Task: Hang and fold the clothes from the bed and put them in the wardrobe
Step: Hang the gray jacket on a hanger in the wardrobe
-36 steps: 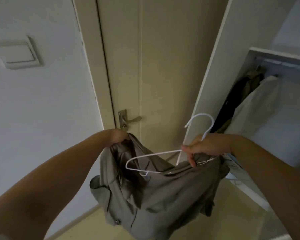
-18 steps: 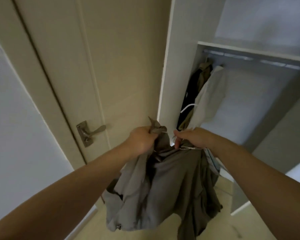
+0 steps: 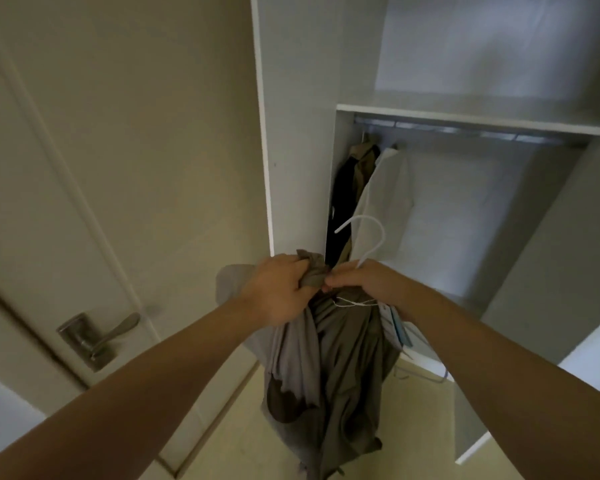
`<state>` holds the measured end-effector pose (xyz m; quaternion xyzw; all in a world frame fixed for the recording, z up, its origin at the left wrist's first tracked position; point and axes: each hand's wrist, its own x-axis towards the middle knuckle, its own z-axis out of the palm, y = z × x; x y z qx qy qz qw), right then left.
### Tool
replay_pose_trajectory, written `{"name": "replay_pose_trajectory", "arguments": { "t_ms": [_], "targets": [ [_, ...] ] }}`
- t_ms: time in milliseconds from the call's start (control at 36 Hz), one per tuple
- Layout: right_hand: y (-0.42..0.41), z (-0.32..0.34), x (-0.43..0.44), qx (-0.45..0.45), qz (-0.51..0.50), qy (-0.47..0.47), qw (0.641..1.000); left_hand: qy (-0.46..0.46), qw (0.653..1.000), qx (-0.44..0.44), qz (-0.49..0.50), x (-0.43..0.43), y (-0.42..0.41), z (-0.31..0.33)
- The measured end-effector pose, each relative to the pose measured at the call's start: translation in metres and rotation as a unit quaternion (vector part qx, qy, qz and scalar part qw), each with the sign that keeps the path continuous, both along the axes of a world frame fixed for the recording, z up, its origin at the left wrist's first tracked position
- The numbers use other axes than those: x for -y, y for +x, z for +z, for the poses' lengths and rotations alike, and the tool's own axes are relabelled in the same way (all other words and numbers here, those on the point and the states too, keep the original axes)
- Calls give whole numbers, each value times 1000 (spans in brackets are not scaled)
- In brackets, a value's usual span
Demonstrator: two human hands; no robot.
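The one camera rides on my head, looking forward and down along both forearms. My left hand (image 3: 278, 289) and right hand (image 3: 364, 282) meet close to the lens at mid-frame, gripping the garment (image 3: 343, 358) and the hanger (image 3: 383, 237). Beyond them the view faces the open wardrobe (image 3: 465, 120), its rail (image 3: 465, 132) upper right, the door (image 3: 136, 150) filling the left. The wide lens bows straight edges.

- A home interior: a tall white wardrobe (image 3: 291, 133) stands open, of the kind fitted in a bedroom or hall.
- Inside it, clothes (image 3: 385, 202) hang from a metal rail (image 3: 465, 131) under a shelf (image 3: 465, 117).
- Beside it is a cream door (image 3: 153, 133) with a household lever handle (image 3: 97, 336), above a pale floor (image 3: 413, 427).
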<state>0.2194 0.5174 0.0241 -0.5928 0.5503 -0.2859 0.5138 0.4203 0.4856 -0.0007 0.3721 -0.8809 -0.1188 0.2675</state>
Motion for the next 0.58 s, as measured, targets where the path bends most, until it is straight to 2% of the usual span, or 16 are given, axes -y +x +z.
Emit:
{"name": "replay_pose_trajectory", "arguments": {
  "t_ms": [83,139,222,417,583],
  "targets": [
    [-27,9,16,-2,72,5,997,27,999,4,41,32,-19,13],
    [-46,11,27,-85,69,-35,993,63,995,-1,82,55,-27,23],
    [-67,12,41,-189,47,-120,973,77,989,-42,122,83,-35,37],
    [-93,11,69,-267,-88,-304,910,95,978,-135,130,128,-56,54],
    [-102,26,100,-374,-142,-276,874,108,967,-197,120,162,-66,62]
  ]
}}
